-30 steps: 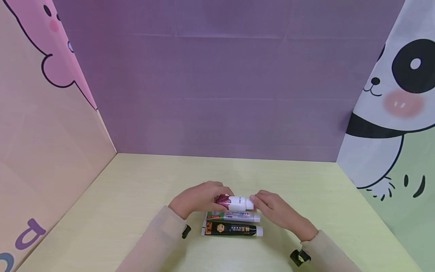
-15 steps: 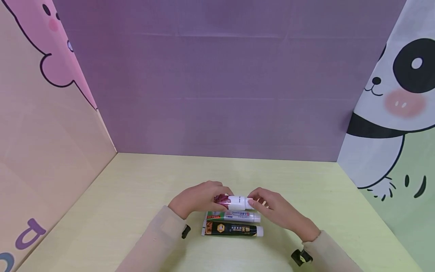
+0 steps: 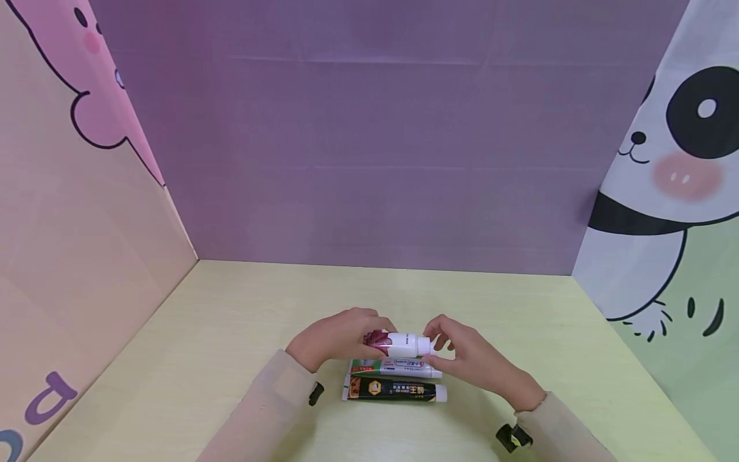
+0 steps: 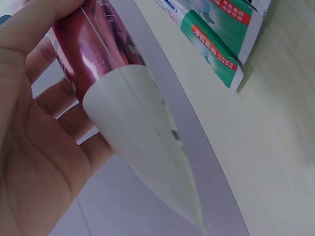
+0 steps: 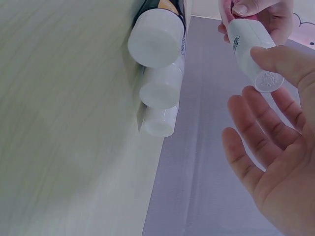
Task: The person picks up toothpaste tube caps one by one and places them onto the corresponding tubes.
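Note:
My left hand grips a dark red and white toothpaste tube by its red part, its white cap pointing right. In the left wrist view the tube widens to a flat white end, with fingers behind it. My right hand is at the cap end, thumb and fingers spread apart. From the right wrist, the thumb overlaps the white cap while the fingers stretch out below it. Nearer the body lie a green and white toothpaste tube and a black toothpaste tube, side by side.
Three white caps stand in a row in the right wrist view, so a third tube lies on the wooden table, mostly hidden from the head. A purple backdrop rises behind, with printed panels left and right.
My right hand's fingers have come off the held tube's cap and spread apart, the thumb dropping lower. The left hand and the tubes stay in place.

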`<state>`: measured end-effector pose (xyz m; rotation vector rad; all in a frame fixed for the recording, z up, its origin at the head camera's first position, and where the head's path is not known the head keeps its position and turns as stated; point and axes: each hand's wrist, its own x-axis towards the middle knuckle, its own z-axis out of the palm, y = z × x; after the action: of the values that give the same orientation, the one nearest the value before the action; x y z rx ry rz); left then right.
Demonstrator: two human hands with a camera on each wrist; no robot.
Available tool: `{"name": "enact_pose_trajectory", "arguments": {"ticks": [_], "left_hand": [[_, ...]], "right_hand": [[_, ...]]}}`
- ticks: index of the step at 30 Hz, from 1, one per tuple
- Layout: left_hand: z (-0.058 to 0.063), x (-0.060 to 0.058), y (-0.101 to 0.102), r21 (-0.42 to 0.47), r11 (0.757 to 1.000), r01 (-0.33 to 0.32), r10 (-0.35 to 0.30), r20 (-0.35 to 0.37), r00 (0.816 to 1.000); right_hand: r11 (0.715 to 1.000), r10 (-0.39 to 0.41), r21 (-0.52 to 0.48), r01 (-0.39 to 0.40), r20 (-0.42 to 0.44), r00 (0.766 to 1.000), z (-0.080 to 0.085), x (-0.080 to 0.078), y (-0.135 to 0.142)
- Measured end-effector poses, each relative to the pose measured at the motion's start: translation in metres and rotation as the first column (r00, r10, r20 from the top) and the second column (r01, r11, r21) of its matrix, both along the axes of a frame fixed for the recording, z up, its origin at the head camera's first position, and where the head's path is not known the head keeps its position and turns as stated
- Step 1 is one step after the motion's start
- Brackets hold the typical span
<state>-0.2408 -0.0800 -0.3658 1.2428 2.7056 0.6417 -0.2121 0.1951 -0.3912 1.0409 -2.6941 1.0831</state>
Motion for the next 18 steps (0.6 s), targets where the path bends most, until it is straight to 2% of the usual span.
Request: {"name": "enact_pose_trajectory", "arguments": {"ticks": [10,18], "left_hand": [[0.0003,0.0008,-0.0005,-0.006,1.000,0.002,-0.002,-0.005,1.000],[0.0026,0.0023,-0.0022,-0.003,1.000,-0.004,0.004,-0.006,1.000]], "right_hand": [[1.000,0.004,0.014,-0.004,-0.031,1.000,-0.0023,-0.0011,0.0000],[0.999,-0.022,0.046,0.022,0.016,1.000,-0.0024,-0.0010,0.0000]]}}
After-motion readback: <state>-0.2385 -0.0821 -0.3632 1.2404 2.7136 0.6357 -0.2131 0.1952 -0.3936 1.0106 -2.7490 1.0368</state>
